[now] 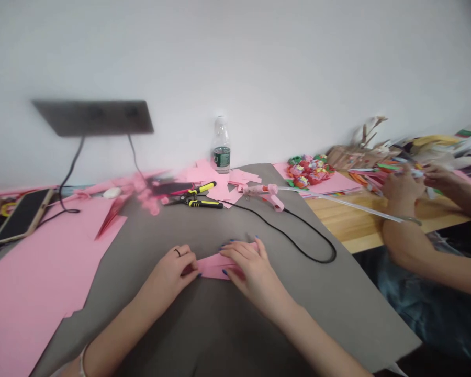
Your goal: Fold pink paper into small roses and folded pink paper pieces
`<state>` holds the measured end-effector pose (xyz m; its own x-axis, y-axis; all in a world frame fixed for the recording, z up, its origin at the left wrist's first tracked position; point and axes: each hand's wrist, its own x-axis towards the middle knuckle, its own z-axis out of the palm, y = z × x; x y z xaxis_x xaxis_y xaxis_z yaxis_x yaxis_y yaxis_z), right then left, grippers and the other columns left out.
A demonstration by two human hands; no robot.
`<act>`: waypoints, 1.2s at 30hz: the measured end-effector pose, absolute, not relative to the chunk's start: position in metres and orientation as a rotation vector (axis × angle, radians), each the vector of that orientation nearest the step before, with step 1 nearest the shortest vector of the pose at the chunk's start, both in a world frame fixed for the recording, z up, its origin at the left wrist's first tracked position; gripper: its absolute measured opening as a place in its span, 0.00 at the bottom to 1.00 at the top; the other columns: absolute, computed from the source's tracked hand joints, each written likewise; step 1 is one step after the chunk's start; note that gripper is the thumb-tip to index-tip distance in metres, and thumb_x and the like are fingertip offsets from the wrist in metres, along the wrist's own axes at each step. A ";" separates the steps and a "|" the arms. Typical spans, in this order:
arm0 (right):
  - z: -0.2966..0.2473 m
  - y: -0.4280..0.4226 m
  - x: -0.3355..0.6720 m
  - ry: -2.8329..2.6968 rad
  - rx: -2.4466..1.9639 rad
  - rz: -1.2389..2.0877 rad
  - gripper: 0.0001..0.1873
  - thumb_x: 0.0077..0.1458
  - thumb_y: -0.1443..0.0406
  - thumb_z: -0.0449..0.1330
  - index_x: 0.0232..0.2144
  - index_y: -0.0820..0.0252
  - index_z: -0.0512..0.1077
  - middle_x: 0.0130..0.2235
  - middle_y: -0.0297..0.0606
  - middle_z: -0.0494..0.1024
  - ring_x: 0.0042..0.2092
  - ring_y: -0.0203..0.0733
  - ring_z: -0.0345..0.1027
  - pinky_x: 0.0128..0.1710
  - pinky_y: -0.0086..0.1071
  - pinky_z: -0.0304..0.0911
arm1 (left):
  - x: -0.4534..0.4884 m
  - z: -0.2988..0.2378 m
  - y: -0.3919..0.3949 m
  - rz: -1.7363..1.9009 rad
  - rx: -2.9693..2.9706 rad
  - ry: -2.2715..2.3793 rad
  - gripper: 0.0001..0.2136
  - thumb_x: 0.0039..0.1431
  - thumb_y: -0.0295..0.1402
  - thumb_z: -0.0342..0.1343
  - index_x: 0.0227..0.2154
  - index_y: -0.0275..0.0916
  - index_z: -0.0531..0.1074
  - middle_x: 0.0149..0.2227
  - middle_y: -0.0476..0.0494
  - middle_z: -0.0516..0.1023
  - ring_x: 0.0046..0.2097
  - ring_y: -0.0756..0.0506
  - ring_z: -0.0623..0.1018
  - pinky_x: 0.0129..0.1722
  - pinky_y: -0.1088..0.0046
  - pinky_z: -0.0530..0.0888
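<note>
Though half hidden under both hands, a folded pink paper strip (215, 267) lying on a grey mat (337, 314), toward the mat's near edge. Left hand (172, 272) at the strip's left end, its fingers (186, 256) curled and gripping the paper; right hand (251, 267) over the right half, its fingers (239, 251) closed down on top. Strip's folded layers and far end mostly out of sight beneath those fingers. Both forearms cut off by the bottom of the frame. Open grey mat ahead of the hands, up to yellow-and-black-handled pliers (200, 199) on scattered pink paper scraps (220, 183) near the far edge. To the right, the black cable (298, 243) of a pink hot glue gun (269, 193) looping across the mat, just beyond the right hand. Large pink paper sheets (31, 293) along the left side, a phone (21, 214) beyond them. Near the back of the wooden tabletop (357, 214), a water bottle (222, 146) and paper flowers (308, 170). Far right, a co-worker's hands (402, 191) working small coloured strips, too small to make out.
</note>
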<state>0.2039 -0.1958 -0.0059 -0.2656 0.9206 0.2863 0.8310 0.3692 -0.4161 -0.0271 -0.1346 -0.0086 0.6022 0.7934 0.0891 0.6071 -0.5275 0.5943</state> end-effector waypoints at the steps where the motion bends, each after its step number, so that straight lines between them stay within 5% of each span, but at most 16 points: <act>1: -0.006 -0.189 0.201 -2.177 -1.485 0.287 0.16 0.60 0.73 0.58 0.48 0.55 0.74 0.47 0.40 0.80 0.51 0.48 0.72 0.63 0.62 0.47 | -0.027 -0.010 -0.133 0.485 2.229 1.130 0.06 0.56 0.24 0.58 0.27 0.40 0.71 0.32 0.50 0.74 0.36 0.47 0.74 0.36 0.71 0.71; 5: -0.007 -0.173 0.198 -2.231 -1.420 0.335 0.13 0.56 0.74 0.64 0.44 0.58 0.77 0.41 0.41 0.77 0.44 0.48 0.69 0.51 0.48 0.62 | -0.028 -0.014 -0.131 0.518 2.079 1.152 0.09 0.53 0.23 0.58 0.36 0.42 0.73 0.34 0.51 0.75 0.36 0.47 0.74 0.37 0.71 0.70; 8: -0.003 -0.171 0.201 -2.281 -1.359 0.373 0.13 0.57 0.73 0.65 0.44 0.58 0.76 0.42 0.42 0.76 0.44 0.47 0.67 0.45 0.41 0.63 | -0.028 -0.012 -0.133 0.493 2.091 1.085 0.14 0.54 0.25 0.58 0.43 0.44 0.74 0.40 0.49 0.77 0.42 0.44 0.74 0.44 0.67 0.70; 12: -0.001 -0.171 0.204 -2.282 -1.357 0.442 0.15 0.56 0.70 0.67 0.46 0.56 0.75 0.43 0.40 0.75 0.45 0.46 0.68 0.46 0.40 0.63 | -0.028 -0.010 -0.133 0.465 2.092 1.067 0.09 0.61 0.28 0.54 0.41 0.44 0.76 0.41 0.48 0.78 0.44 0.43 0.74 0.46 0.65 0.69; 23: -0.005 -0.173 0.194 -2.397 -1.353 0.097 0.07 0.57 0.74 0.63 0.33 0.60 0.70 0.34 0.35 0.75 0.36 0.42 0.65 0.38 0.35 0.55 | -0.013 -0.010 -0.141 0.532 2.215 1.171 0.09 0.53 0.19 0.54 0.30 0.40 0.70 0.31 0.49 0.75 0.36 0.44 0.73 0.36 0.68 0.68; 30: -0.013 -0.186 0.184 -2.448 -1.382 -0.122 0.08 0.59 0.75 0.59 0.32 0.59 0.69 0.33 0.36 0.74 0.33 0.42 0.62 0.30 0.35 0.50 | -0.025 -0.025 -0.155 0.702 2.392 0.965 0.10 0.65 0.21 0.47 0.37 0.41 0.69 0.37 0.46 0.75 0.40 0.44 0.74 0.41 0.67 0.71; 36: 0.000 -0.177 0.204 -2.521 -1.341 0.085 0.08 0.61 0.74 0.59 0.41 0.59 0.72 0.39 0.38 0.77 0.38 0.43 0.66 0.37 0.34 0.56 | -0.035 -0.024 -0.145 0.701 2.295 0.957 0.13 0.62 0.19 0.48 0.41 0.42 0.72 0.39 0.48 0.79 0.41 0.48 0.78 0.41 0.72 0.73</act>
